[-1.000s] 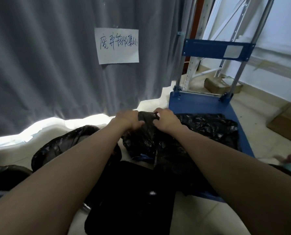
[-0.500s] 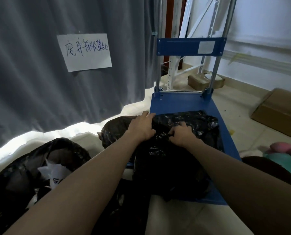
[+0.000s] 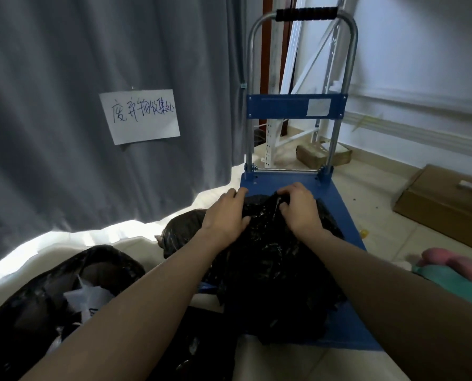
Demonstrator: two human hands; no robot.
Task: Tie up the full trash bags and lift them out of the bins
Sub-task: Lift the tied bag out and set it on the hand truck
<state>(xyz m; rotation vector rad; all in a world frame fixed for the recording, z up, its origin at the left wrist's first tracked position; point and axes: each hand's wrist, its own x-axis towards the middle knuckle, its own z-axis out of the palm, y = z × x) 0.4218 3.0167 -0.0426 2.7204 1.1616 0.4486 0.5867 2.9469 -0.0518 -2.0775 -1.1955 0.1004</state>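
**Both hands on the black bag atop the cart**

Head view: both forearms reach forward. The left hand (image 3: 225, 215) lies palm-down on the black trash bag (image 3: 270, 259), fingers straight and pressing its top. The right hand (image 3: 298, 209) curls its fingers into the bag's gathered plastic, gripping it. The bag rests on the blue cart deck (image 3: 336, 196), covering its middle and near edge

ahead — I see the blue metal platform cart's upright handle frame (image 3: 298, 105) blocking | left — grey curtain (image 3: 64, 105) | right — bare tiled floor (image 3: 372, 204) open
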